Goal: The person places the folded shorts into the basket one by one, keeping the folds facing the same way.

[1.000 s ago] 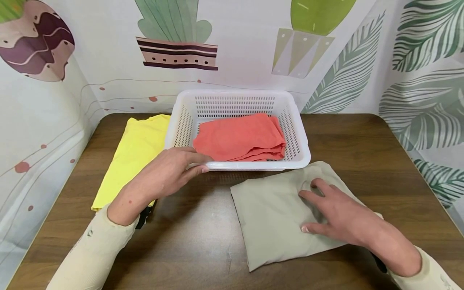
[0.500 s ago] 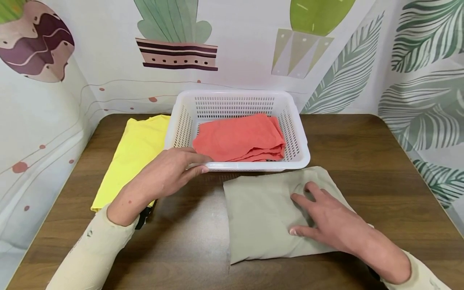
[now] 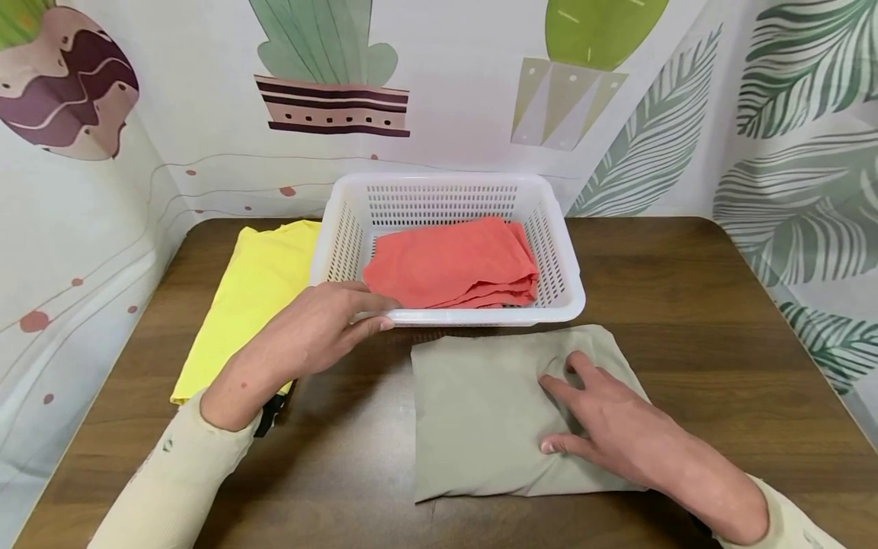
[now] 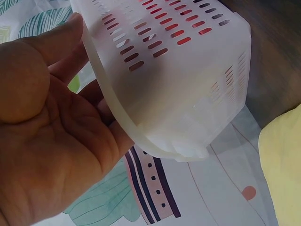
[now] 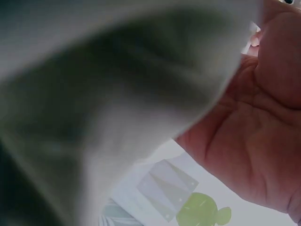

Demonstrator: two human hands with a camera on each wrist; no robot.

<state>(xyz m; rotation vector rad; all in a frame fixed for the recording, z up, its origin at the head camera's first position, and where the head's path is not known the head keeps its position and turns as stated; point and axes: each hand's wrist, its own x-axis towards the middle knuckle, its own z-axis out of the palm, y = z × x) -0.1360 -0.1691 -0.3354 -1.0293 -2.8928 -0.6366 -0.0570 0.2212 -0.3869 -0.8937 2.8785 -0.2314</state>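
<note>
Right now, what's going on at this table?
A person's left hand grips the near rim of a white basket, where a folded red cloth lies. Their right hand touches a gray cloth spread flat on the table in front of the basket. A yellow cloth lies to the basket's left, partly hidden behind the left arm.

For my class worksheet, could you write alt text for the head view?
A person's left grip holds the front of a white basket containing red cloth, while the right grip touches grey cloth on a table; yellow cloth lies at left.
</note>
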